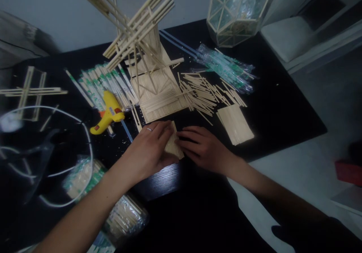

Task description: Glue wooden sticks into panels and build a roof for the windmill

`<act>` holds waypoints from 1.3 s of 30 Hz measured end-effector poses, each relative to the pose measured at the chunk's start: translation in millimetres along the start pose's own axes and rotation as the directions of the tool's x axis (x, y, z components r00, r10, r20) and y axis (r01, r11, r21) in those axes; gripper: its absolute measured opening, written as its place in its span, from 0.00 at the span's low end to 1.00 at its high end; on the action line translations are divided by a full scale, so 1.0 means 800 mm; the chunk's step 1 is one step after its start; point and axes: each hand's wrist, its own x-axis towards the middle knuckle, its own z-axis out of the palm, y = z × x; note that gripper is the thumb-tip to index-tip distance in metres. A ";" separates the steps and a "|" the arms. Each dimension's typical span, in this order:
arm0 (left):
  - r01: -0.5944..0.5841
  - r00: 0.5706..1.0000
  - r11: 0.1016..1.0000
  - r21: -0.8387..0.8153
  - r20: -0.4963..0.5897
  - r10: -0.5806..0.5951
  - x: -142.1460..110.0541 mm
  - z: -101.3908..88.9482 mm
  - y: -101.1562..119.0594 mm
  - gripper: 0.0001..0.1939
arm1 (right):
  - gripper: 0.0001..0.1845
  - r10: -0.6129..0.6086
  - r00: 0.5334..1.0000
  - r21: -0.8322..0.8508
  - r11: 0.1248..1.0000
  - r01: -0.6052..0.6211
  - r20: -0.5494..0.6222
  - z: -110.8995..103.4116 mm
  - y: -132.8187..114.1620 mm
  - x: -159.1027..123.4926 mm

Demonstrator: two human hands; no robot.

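Note:
At the near edge of the dark table lies a small panel of wooden sticks (174,147) set side by side. My left hand (149,147), with a ring on one finger, grips its left side, fingers curled over the far end and thumb at the near end. My right hand (205,147) presses its closed fingertips against the panel's right edge; whether a loose stick is under them I cannot tell. Just beyond stands a windmill-like model (154,45) of sticks on a stick base (165,108). A yellow hot glue gun (109,113) lies left of my left hand.
Cut sticks (200,94) lie heaped beside the base, near a stack of flat wooden pieces (236,124). Wrapped chopsticks (100,81), plastic packs (226,68), a stick frame (31,91), a white cable (89,143) and a faceted clear container (240,11) surround the work.

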 end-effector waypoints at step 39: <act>0.634 0.751 0.693 0.343 -0.061 -0.657 -0.057 -0.078 -0.102 0.30 | 0.10 0.076 0.997 -0.059 0.995 -0.075 0.025 0.004 -0.014 0.003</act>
